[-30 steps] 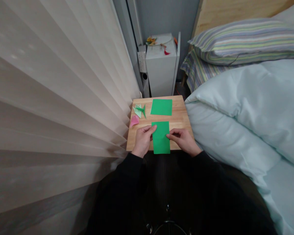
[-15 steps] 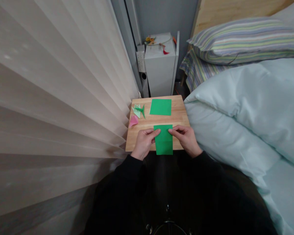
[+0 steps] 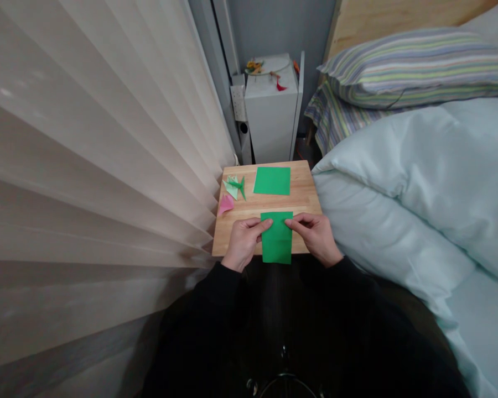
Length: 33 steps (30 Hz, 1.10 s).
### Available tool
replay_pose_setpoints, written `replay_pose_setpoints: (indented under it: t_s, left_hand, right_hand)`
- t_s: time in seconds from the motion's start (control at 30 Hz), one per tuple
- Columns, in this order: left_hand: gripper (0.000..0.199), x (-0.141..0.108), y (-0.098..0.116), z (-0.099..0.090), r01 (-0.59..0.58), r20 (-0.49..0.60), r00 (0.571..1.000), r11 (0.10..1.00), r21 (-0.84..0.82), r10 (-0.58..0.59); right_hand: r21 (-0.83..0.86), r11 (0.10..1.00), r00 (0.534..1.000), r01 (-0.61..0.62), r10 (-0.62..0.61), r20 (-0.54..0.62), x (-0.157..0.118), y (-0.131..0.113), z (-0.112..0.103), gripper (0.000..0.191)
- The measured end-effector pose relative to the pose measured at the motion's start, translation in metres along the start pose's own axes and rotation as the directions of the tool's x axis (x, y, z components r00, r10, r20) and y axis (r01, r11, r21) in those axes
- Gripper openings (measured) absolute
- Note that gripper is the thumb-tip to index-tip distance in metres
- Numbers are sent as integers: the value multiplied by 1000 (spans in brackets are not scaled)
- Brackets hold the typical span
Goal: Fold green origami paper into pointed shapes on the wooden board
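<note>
Between a curtain and a quilt, a small worktop holds green paper and, at left, folded pieces. At its near edge, the left fingers and right fingers pinch opposite sides of a green sheet. The step appears to be lining it up; the next move would call for even edges and gentle pressure.

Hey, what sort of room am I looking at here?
Most likely a bedroom. A striped pillow and a rumpled pale blue quilt lie on the right, with a wooden headboard behind them.
</note>
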State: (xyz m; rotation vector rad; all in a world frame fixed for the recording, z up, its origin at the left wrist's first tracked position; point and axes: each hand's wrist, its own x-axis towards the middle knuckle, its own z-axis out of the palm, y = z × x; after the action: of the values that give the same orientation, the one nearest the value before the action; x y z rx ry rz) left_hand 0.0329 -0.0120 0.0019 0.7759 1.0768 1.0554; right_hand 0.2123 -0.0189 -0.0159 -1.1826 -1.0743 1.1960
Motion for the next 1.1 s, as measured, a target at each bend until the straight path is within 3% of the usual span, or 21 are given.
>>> replay_pose_setpoints:
  t_s: [0.2,0.33,0.4,0.47,0.53,0.63,0.73,0.83,0.97,1.03,1.1]
  left_hand:
    - [36,2,-3,-2,-2,-20,1000,1000,-22,2]
    - [43,7,-8,-2,4,-61,998,997,-81,-9]
    - [45,10,-10,-1,-70,-130,989,997,-29,66]
    - [45,11,-10,0,-174,-173,967,982,77,185]
    - [41,8,-8,3,-192,-82,975,967,168,208]
    - [38,-2,-3,8,-61,195,981,979,193,22]
    - [40,-10,-2,12,93,318,944,996,11,-91]
    - [40,-11,-3,14,188,340,932,971,-145,-130]
    - [39,-7,-5,15,212,309,939,962,-171,-152]
    - [40,-5,-6,14,195,284,948,969,-150,-147]
    - [42,-4,-7,13,168,255,958,978,-125,-132]
  right_hand:
    - [-9,1000,999,15,-15,46,-1,0,0,30]
    - [-69,997,972,23,-6,235,-5,-4,5,36]
    - [-114,993,964,37,-6,268,-7,-5,6,39]
    - [-161,984,979,76,-43,201,-7,-5,6,40]
    - [-206,972,988,117,-93,123,-6,-6,5,40]
    - [-198,972,987,124,-101,122,-7,-11,5,37]
    - [-127,988,983,91,-69,167,-11,-17,7,32]
    - [-92,992,984,80,-64,165,-13,-19,9,29]
    - [-160,982,991,97,-82,102,-10,-12,8,22]
    - [-254,953,986,163,-167,6,-6,-6,5,20]
    - [-299,937,965,180,-226,-129,-2,-1,2,33]
